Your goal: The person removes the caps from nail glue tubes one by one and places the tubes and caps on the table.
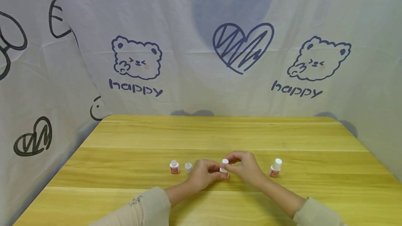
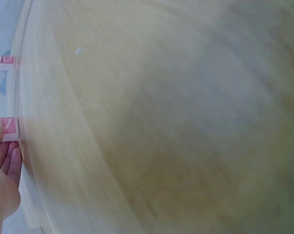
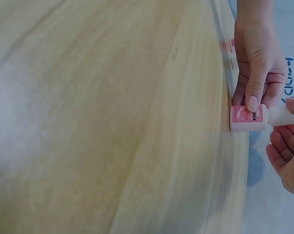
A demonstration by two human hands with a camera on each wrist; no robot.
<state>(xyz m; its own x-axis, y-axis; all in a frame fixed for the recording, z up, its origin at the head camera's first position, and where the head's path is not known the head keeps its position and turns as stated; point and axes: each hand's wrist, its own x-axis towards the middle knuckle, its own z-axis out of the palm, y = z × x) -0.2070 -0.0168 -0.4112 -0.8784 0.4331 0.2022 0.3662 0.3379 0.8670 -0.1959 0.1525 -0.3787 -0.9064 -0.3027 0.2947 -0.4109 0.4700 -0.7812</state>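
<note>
A small white bottle [image 1: 224, 175] with a pink label stands upright on the table between my two hands. My left hand [image 1: 201, 175] holds its body between thumb and fingers. The right hand [image 1: 246, 168] pinches the tapered white cap [image 3: 282, 117] on top. In the right wrist view the cap still sits at the bottle's neck; whether it is loose I cannot tell. Left of my left hand stands a similar bottle [image 1: 174, 167] with its nozzle bare. Between that bottle and the hand sits a small white cap [image 1: 188, 168].
A third bottle [image 1: 274, 168], with its tall white cap on, stands to the right of my right hand. All stand on a yellow wood-grain table [image 1: 220, 135]. A pale cloth with drawings [image 1: 185, 65] hangs behind the table and along its left side.
</note>
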